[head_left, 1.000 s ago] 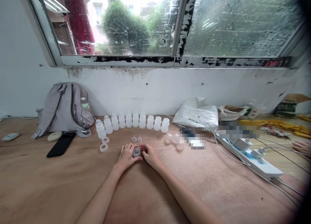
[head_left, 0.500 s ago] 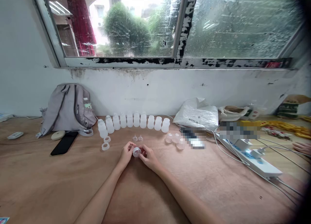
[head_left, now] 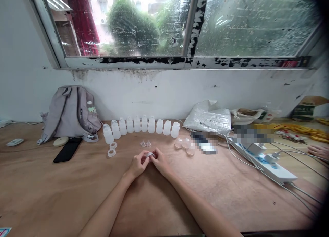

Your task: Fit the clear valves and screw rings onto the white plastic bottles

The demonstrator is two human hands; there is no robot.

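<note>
Between my fingertips is a whitish bottle collar ring (head_left: 150,154), tilted and partly covered by the fingers. My left hand (head_left: 138,165) grips it from the left, my right hand (head_left: 160,161) from the right; both are closed on it. Whether a nipple sits inside the ring, I cannot tell. Just beyond my hands, two clear bottle nipples (head_left: 145,144) stand on the wooden table (head_left: 84,189). A curved row of several frosted baby bottles (head_left: 137,124) lines the back. Two loose collar rings (head_left: 111,152) lie at the row's left end. To the right are three translucent domed caps (head_left: 190,151).
A grey backpack (head_left: 70,113), black phone (head_left: 67,150) and round cream-coloured object (head_left: 61,141) occupy the left. On the right are a plastic-wrapped package (head_left: 208,119), a power strip (head_left: 277,173) with cables, and another person's hand (head_left: 318,152) at the edge.
Both hands have shifted slightly right and away from me with the collar ring. The ring has turned, so its open round face no longer shows. The view has tilted slightly.
</note>
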